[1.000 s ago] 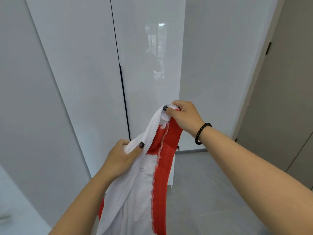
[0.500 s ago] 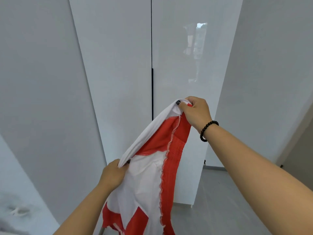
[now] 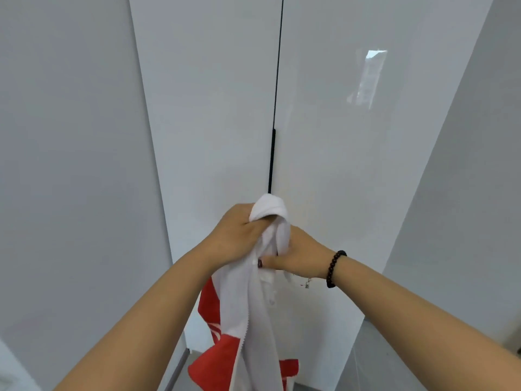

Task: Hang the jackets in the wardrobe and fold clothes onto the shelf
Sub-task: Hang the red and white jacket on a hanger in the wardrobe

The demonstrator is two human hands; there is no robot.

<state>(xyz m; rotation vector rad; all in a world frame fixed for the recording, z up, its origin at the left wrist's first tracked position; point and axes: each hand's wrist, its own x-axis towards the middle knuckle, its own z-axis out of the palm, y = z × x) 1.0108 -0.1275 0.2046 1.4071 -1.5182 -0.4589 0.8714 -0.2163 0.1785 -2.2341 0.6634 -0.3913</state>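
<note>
A white and red zip jacket [image 3: 253, 314] hangs bunched in front of me. My left hand [image 3: 235, 235] grips its white top end, which bulges out above the fist. My right hand [image 3: 296, 256], with a dark bead bracelet on the wrist, holds the cloth just below and to the right, thumb across the fabric. The two hands touch each other around the jacket. The glossy white wardrobe [image 3: 214, 114] stands directly behind, both doors shut, its thin black handle [image 3: 272, 162] just above my hands.
A plain white panel [image 3: 70, 165] flanks the wardrobe on the left and a white wall [image 3: 465, 193] on the right. Grey floor [image 3: 310, 388] shows at the bottom beneath the hanging jacket.
My hands have come together: the left rose and the right dropped, gathering the spread jacket into one bunch. The view has closed in on the wardrobe doors.
</note>
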